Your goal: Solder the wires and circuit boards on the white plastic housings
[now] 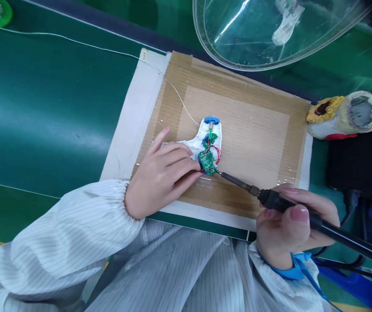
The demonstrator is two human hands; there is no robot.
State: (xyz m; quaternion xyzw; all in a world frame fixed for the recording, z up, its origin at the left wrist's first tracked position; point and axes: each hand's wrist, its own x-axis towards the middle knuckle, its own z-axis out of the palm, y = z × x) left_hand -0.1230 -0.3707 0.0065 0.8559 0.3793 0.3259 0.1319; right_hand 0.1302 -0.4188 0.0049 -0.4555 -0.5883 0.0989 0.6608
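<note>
A small white plastic shell (202,135) with a blue cap, red wires and a green circuit board (208,162) lies on a cardboard work pad (254,125). My left hand (161,175) rests on the pad with its fingers pressed together against the shell and board, pinning them. My right hand (290,225) is closed round a black soldering iron (270,199) held like a pen. Its metal tip touches the lower right corner of the circuit board. A thin solder wire (176,93) runs from the far left across the pad to the shell.
A clear plastic dome (257,47) hangs over the pad's far edge. A soldering iron stand with a yellow sponge (342,115) sits at the right. The pad lies on a green mat (49,112). Black cables and dark equipment (361,164) crowd the right side.
</note>
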